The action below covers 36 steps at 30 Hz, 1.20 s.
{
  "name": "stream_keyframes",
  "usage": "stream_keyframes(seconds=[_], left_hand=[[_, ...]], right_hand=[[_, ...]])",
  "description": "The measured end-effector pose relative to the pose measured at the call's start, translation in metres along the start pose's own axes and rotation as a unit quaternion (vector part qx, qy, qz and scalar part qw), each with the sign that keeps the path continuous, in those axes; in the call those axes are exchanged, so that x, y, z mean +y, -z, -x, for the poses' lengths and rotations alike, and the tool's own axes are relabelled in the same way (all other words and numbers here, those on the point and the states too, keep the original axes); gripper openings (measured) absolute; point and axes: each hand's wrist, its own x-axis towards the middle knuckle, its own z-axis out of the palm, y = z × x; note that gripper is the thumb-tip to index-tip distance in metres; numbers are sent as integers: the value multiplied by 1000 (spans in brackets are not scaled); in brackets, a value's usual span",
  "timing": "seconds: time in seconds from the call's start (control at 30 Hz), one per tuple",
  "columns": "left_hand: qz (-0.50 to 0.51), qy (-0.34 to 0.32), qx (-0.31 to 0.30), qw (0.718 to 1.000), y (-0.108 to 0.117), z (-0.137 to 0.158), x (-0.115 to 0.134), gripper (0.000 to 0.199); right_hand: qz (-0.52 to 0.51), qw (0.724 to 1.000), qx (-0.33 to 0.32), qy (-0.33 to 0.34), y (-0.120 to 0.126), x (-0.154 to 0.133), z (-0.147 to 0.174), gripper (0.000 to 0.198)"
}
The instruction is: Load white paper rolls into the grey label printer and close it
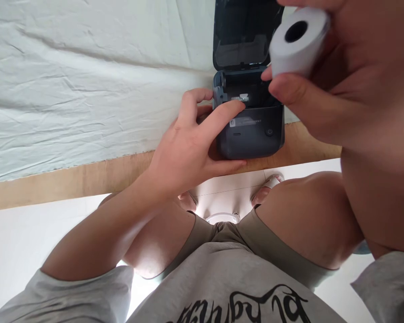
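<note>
Head: two hands (pixel 185 139) (pixel 360 85), one printer (pixel 251 134), one roll (pixel 292 56).

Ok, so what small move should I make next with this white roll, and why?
I'd probably bring the white roll over the open compartment of the dark device: your right hand holds the roll up beside it, the lid is swung open, and your left hand seems to be steadying the device.
</note>
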Motion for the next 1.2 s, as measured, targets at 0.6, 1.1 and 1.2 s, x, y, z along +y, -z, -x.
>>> stream_keyframes(seconds=[0.6, 1.1, 1.2], left_hand=[[1, -1, -10, 1000, 1, 2, 0, 93], [12, -23, 14, 1000, -3, 4, -6, 90], [23, -35, 24, 999, -3, 4, -3, 101]], right_hand=[[41, 999, -8, 20, -15, -7, -9, 26], [15, 1000, 1, -2, -18, -7, -13, 24], [45, 999, -11, 8, -16, -5, -13, 23]])
